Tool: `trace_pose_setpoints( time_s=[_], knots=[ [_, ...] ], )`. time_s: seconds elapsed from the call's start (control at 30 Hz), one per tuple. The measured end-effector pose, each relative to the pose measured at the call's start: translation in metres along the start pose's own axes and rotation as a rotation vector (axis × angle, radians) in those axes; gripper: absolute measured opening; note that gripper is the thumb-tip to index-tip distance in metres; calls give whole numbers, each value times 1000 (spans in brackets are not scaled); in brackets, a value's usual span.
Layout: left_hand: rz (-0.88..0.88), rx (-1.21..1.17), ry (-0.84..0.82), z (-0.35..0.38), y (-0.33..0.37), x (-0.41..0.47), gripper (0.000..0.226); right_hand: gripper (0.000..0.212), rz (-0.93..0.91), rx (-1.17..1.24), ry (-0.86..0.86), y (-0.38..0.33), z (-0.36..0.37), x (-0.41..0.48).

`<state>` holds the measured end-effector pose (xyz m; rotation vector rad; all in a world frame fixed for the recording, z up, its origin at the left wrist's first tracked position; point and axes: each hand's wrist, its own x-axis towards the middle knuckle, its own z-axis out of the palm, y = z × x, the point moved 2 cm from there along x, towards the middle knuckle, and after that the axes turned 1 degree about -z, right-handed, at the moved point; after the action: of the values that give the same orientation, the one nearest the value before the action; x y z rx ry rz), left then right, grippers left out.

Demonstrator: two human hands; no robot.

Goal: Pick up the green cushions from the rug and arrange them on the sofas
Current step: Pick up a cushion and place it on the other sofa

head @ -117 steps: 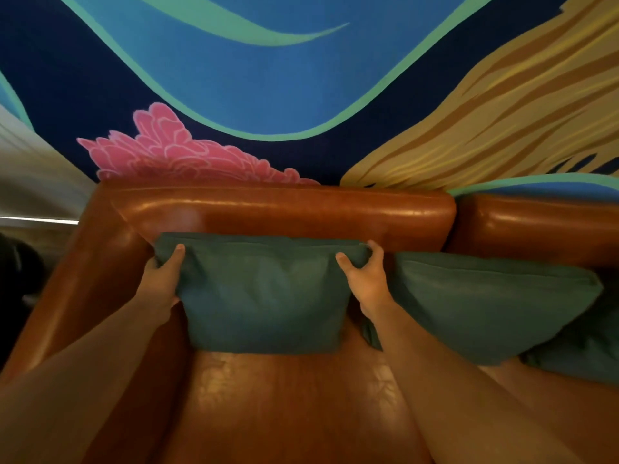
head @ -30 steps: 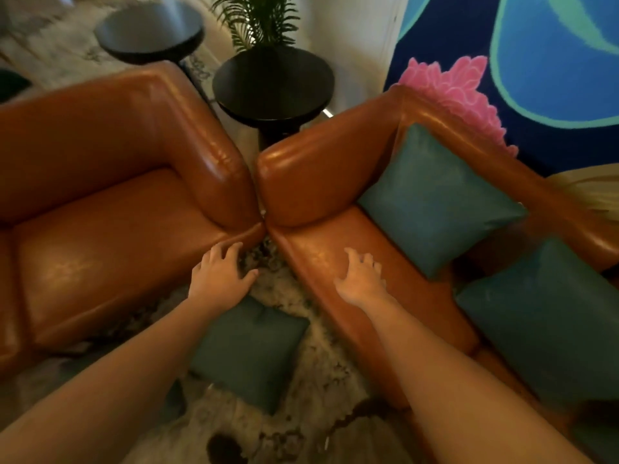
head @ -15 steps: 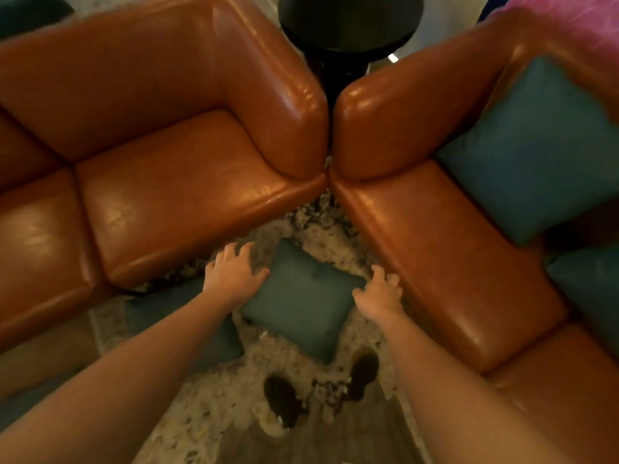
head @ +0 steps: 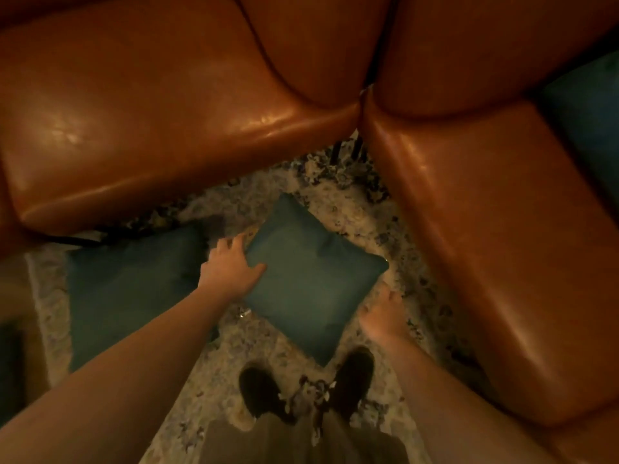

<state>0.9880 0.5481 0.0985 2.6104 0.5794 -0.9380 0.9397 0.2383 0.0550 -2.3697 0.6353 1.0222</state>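
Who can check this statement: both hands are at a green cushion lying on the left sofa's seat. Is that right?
No. The head view shows the green cushion on the rug, not on the left sofa; the left hand and right hand are at its edges.

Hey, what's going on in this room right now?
A person is bending over a green cushion that lies on the patterned rug, in the corner between the left sofa and the right sofa. The left hand has its thumb on the cushion's left edge and the right hand is at its right edge. The cushion is not yet lifted. A second cushion lies on the rug to the left, and a third cushion sits on the right sofa.
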Motion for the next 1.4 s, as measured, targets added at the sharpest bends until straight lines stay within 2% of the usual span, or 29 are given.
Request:
trace_pose_setpoints(
  time_s=[0.13,0.3,0.4,0.53,0.6,0.67,0.73,0.8,0.87,0.93,1.0,1.03,1.1,1.17,1.23,1.3,1.33,1.4],
  knots=[
    [33,48,-19,73,-18,63,89,75,9,-21,-5,19,58,78],
    [36,32,-58,143,-43,138,96,86,97,130,62,42,117,158],
    [-11,-50,-30,160,-50,172,109,103,207,316,84,53,134,189],
    [-46,-197,-21,169,-51,200,117,106,296,620,65,61,143,208],
    [-136,-524,-97,178,-46,205,132,97,322,778,12,63,145,207],
    [-268,-832,-99,189,-46,210,139,70,332,917,-96,63,148,203],
    [-336,-974,-155,206,-56,222,135,41,324,1024,-167,63,150,198],
    [-310,-1055,-253,208,-54,215,111,29,299,1092,-168,64,150,191],
    [-293,-1073,-339,189,-38,182,80,31,302,1120,-158,66,146,182],
    [-274,-1030,-356,175,-32,158,52,39,308,1175,-171,62,137,165],
    [-269,-998,-318,153,-32,132,45,56,295,1242,-154,56,123,147],
    [-278,-1021,-314,143,-36,122,53,60,285,1263,-126,50,111,134],
    [-310,-1101,-266,119,-45,102,96,62,263,1292,-89,35,85,107],
    [-332,-1091,-166,94,-56,83,131,52,240,1297,-75,20,59,79],
    [-321,-1090,-101,57,-57,51,132,35,213,1329,-57,0,27,46],
    [-268,-1106,-85,16,-57,16,125,31,171,1341,-68,-23,-7,7],
    [-265,-1098,-86,-5,-56,-1,127,37,151,1332,-63,-34,-21,-10],
    [-262,-1107,-81,-43,-55,-31,129,63,90,1302,-64,-55,-50,-40]
  ],
)
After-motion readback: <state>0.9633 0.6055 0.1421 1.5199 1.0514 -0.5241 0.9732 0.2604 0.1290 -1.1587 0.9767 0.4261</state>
